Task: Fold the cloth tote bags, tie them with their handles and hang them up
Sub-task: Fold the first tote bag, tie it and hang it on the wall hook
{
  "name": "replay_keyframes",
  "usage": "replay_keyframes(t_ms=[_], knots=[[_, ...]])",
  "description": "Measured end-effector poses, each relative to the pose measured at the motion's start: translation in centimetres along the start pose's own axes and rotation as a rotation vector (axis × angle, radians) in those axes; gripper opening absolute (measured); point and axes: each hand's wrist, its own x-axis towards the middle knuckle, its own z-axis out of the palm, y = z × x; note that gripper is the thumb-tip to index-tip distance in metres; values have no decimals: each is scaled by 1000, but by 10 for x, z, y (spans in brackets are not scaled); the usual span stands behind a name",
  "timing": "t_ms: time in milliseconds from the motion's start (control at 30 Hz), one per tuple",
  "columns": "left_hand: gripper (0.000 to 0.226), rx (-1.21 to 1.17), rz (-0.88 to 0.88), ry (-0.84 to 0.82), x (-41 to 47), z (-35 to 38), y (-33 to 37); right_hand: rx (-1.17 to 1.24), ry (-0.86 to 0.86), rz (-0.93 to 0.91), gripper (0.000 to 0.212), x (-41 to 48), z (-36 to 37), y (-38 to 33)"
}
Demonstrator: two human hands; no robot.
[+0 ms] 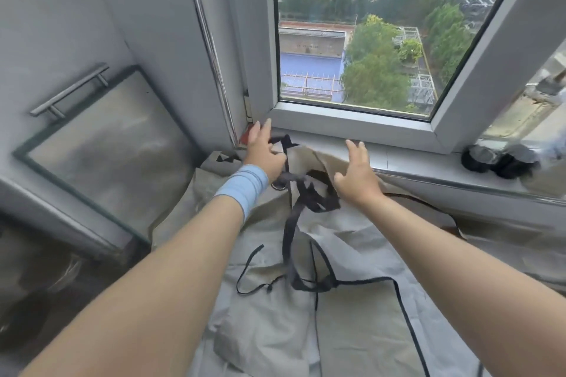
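Beige cloth tote bags (361,324) with black handles and trim lie spread and crumpled below the window. Their black straps (294,223) run tangled up the middle toward the sill. My left hand (263,153), with a light blue band on the wrist, reaches to the far end of the cloth by the window corner, fingers spread, and a black strap passes under its palm. My right hand (356,174) hovers over the raised cloth edge beside the sill with fingers spread and holds nothing.
A window frame (352,124) and white sill (413,159) stand straight ahead. A glass panel (101,147) leans against a cabinet with a metal bar handle (70,90) at left. Dark bundles (499,161) sit on the sill at right.
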Motion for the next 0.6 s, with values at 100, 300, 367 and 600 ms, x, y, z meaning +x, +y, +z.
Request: replay_keyframes(t_ms=[100,300,367,600], knots=[[59,170,6,2,-25,20,-20,-153,-40,-121,33,-33,15,15],[24,451,-373,-306,-69,46,-63,-541,-270,-185,54,-90,72,34],[25,451,-440,-354,-71,53,-66,-520,-211,-145,30,-89,80,41],[43,68,-568,-332,-42,88,-72,140,-320,44,21,-44,55,63]])
